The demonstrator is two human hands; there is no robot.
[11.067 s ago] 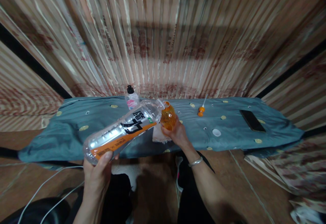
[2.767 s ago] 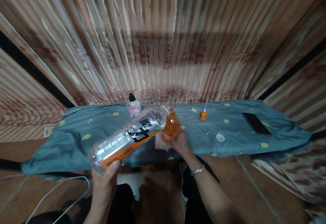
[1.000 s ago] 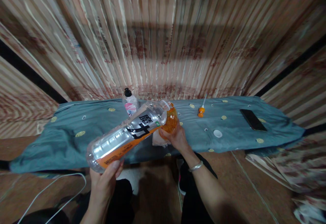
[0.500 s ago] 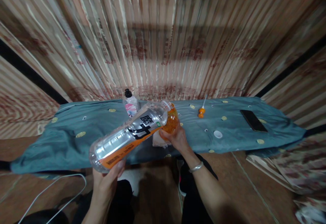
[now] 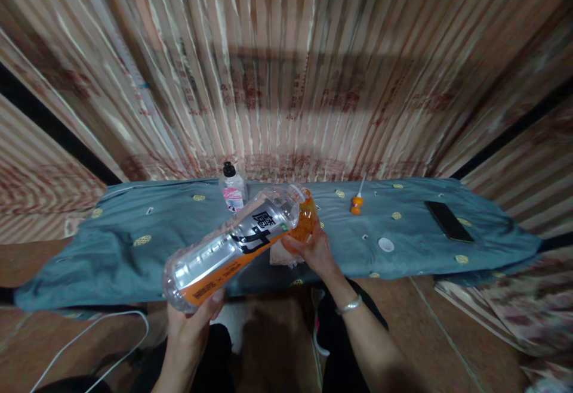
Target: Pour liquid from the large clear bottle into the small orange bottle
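Bottle (image 5: 233, 244) held aslant, its mouth at the jar's (image 5: 307, 217).
Left hand (image 5: 190, 326): fingers curled round the bottle's base; hold appears secure. The bottle slants from near left to far right; rim contact with the jar cannot be confirmed, nor can any flow. Right hand (image 5: 316, 251): fingers wrapped round the jar, which is over the middle of the table (image 5: 111, 268). Pump (image 5: 356, 204) lies well apart to the right. Recommended practice: align both mouths, brace the jar, adjust tilt gradually, avoid squeezing the bottle.
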